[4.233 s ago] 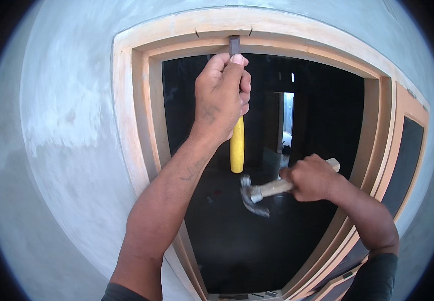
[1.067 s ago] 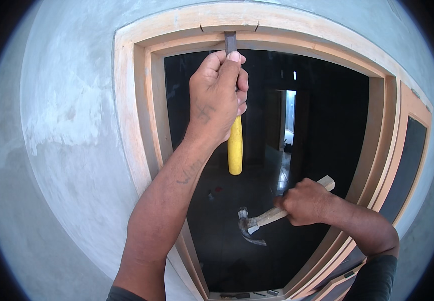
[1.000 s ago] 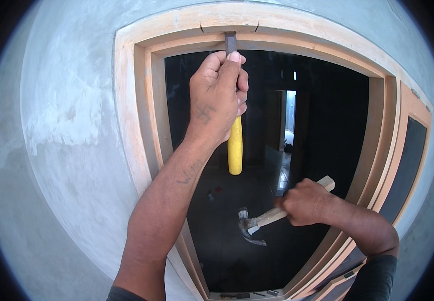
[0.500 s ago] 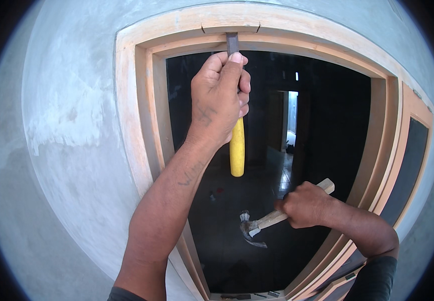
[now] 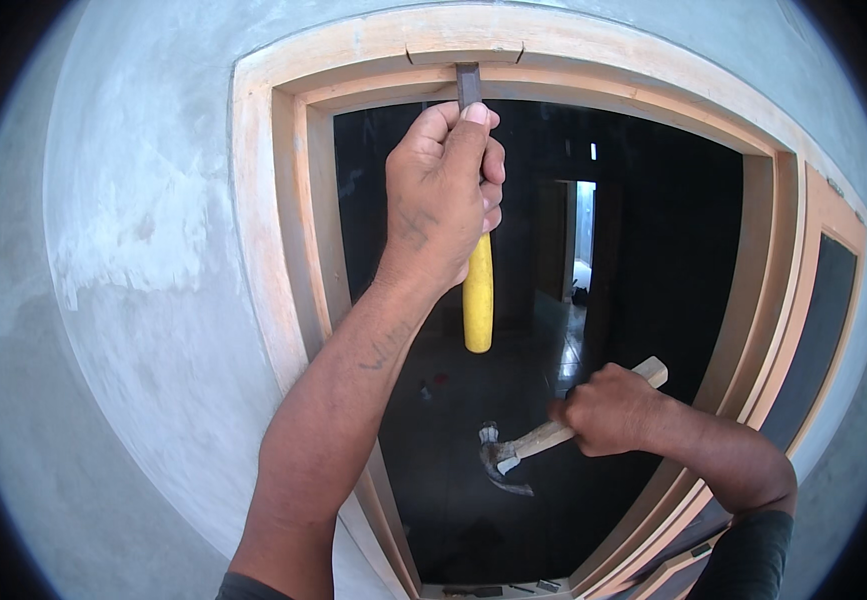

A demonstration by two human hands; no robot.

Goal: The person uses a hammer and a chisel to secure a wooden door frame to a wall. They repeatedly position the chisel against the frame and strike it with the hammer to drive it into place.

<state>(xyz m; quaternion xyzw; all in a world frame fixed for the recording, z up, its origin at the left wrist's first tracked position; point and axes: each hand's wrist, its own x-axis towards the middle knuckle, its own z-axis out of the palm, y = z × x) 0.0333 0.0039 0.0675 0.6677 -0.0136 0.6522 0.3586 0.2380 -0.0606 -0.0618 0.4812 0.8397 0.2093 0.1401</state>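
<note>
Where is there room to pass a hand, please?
Between the chisel and the right side of the wooden frame, above the hammer and right hand. It is crowded at the top, where the left hand grips the chisel, and on the sill, among small items.

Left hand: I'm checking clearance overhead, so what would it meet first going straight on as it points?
Probably the wooden top rail: the yellow-handled chisel in the left hand leads, its blade appearing to reach that rail's underside, though depth and contact are unclear.
</note>
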